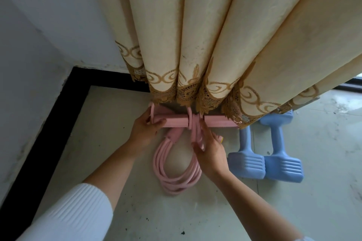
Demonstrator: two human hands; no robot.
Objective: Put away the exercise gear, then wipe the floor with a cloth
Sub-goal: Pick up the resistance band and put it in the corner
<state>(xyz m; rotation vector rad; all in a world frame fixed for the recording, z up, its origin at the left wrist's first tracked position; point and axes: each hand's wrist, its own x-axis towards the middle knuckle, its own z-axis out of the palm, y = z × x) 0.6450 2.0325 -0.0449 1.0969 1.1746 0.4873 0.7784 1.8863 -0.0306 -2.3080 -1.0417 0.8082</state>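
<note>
L hand [146,127] grips pink foam bar [176,121], R hand [210,149] pinches its pink tubes [176,184]; blue dumbbells [278,139] just beside.

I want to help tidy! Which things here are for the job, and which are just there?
For the job:
- pink rope exerciser, held by the left hand and right hand
- blue dumbbells, set beside it
- floor, to be wiped

Just there:
- curtain
- wall
- black skirting
</note>
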